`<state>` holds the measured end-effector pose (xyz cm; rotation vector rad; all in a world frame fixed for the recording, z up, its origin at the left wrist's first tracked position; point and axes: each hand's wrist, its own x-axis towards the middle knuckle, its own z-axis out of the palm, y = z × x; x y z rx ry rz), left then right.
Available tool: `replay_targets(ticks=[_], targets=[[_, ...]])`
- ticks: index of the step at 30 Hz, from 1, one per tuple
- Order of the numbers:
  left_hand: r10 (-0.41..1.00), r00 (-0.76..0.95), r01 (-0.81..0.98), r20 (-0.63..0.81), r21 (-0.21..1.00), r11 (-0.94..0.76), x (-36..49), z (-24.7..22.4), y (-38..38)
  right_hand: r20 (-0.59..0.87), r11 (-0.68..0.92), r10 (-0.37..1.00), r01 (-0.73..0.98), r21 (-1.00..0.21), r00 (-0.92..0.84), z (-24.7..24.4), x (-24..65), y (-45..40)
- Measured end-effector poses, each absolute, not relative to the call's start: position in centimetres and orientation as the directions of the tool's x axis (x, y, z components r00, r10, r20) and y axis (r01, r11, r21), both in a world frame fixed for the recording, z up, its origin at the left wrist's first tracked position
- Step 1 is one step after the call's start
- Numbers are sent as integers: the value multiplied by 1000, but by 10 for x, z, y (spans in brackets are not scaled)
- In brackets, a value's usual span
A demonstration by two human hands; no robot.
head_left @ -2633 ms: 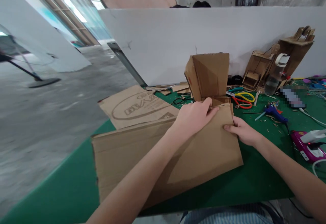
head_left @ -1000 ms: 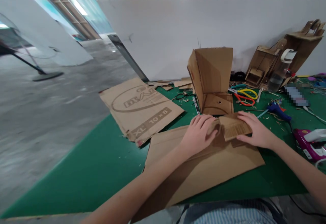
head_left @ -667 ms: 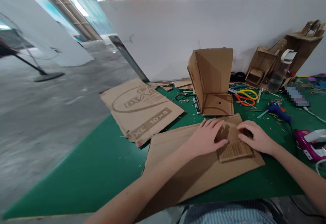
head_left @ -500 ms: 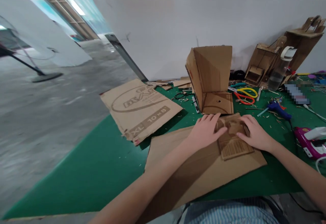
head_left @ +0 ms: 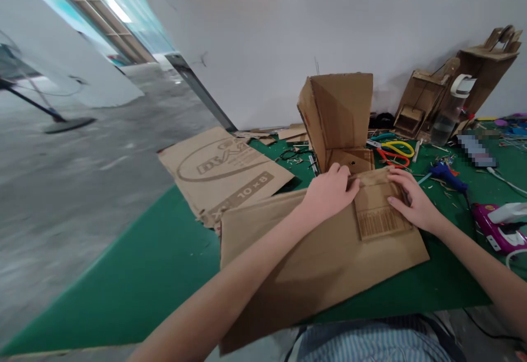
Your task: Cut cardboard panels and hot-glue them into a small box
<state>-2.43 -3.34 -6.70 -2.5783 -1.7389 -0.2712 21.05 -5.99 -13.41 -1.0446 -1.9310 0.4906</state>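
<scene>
A large plain cardboard sheet (head_left: 296, 274) lies in front of me, its far side raised off the table. On its far right part rests a small cardboard piece (head_left: 381, 208) with a ribbed strip along its near end. My left hand (head_left: 331, 194) is closed, fingers curled over the sheet's far edge at the small piece's left side. At the opposite side, my right hand (head_left: 414, 200) grips the small piece, thumb on top and fingers over its far corner; whether it also pinches the sheet is hidden. Just beyond stands an open cardboard box-like corner (head_left: 349, 106).
A printed cardboard sheet (head_left: 230, 172) lies to the left on the green table (head_left: 123, 285). Scissors (head_left: 397, 150), a blue glue gun (head_left: 448, 176), a magenta power strip (head_left: 489, 227) and a water bottle (head_left: 453, 109) are on the right. Cardboard models (head_left: 424, 98) lean against the white partition (head_left: 247, 49).
The large sheet and the small piece have shifted away from me and tilted up at the far side. My left hand's spread fingers have curled over the far edge.
</scene>
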Motion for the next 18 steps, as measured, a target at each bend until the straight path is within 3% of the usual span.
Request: replay_targets(ticks=[6,11,18], targets=[[836,408,905,368,-37,-425,-18,-33,-5,548,599,798,439,-670,-251,-124,212,-35],[747,477,865,462,-98,-492,-21,-55,0,450,543,840,461,-702,-305,-141,217,-21],[621,762,617,184,88,-782,-18,-115,-77,231,502,831,503,-703,-506,-156,222,-26]])
